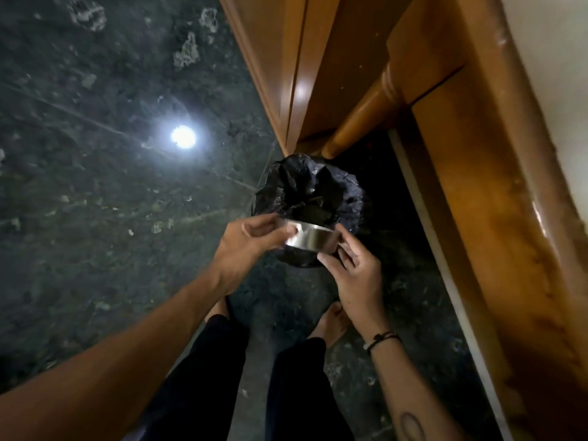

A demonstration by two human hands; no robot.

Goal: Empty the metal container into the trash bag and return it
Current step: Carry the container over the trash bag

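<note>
Your left hand (246, 241) and right hand (353, 268) pinch the light, stiff, probably slippery metal container (310, 239) by its sidewall over the trash bag (350, 198).

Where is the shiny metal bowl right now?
The metal container sits mid-frame, held between the left hand and right hand, just above the black trash bag.
</note>
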